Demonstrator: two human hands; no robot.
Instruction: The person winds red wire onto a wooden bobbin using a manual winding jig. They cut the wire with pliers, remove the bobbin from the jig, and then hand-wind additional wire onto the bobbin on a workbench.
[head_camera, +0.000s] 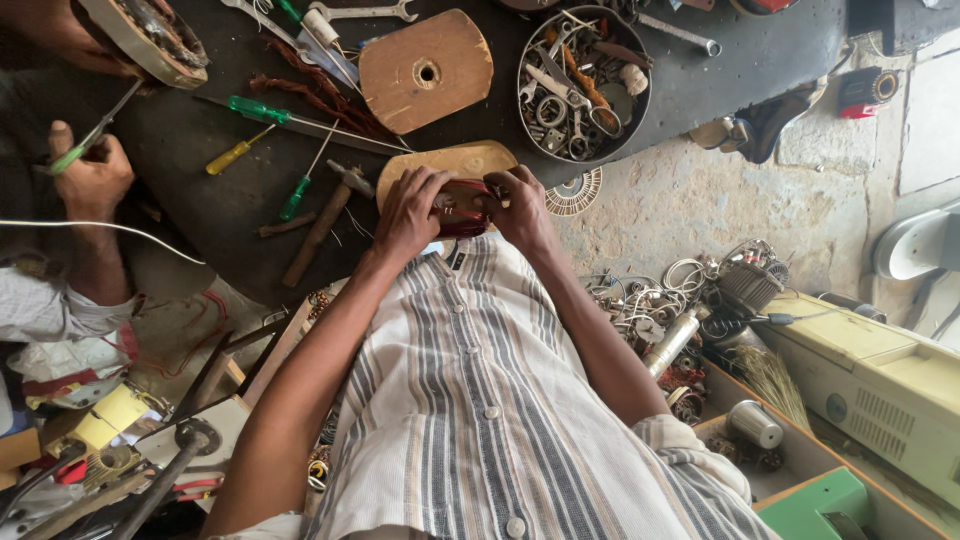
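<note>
Left hand (412, 212) and right hand (521, 205) both closed around a small dark red casing (462, 207), held over a wooden board (452, 160) at the dark desk (200, 140) edge, green-handled screwdriver (262, 111) lay nearby, round tin of scissors (584, 84) beyond.

Hammer (318, 228), screwdrivers (297, 190) crowd left; wooden block (425, 70) ahead; bare floor (690, 200) right.

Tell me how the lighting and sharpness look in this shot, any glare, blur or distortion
Head view: soft, even daylight, no harsh glare; the left hand and right hand on the dark red part are sharp; wide-angle lens bends the edges, stretching the striped shirt; the lower left corner clutter is slightly soft.
</note>
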